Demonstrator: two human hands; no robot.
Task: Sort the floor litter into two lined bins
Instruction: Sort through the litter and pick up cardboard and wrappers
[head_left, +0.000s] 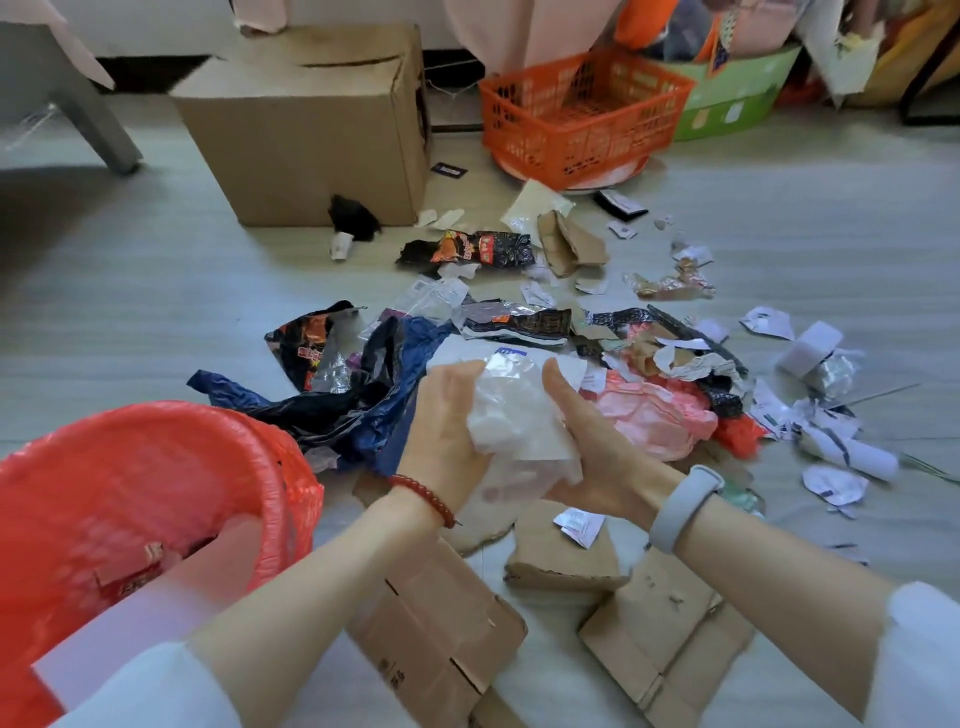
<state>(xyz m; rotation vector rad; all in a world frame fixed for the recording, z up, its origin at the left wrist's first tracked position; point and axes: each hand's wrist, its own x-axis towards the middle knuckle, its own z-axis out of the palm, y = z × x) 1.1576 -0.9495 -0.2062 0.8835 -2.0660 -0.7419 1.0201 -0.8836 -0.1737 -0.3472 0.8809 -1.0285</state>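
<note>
Litter (545, 322) lies scattered mid-floor, one crumpled clear plastic wad (519, 421) gripped between left hand (441, 431) and right hand (587, 441), one red-lined bin (156, 467) at the left edge, bare floor (130, 312) open beyond it.

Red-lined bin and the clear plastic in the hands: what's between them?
Head view: crumpled dark blue plastic bag on the floor, plus the left hand itself gripping the clear plastic; red-lined bin sits left.

Head view, forward and down, close over floor (130, 312)
</note>
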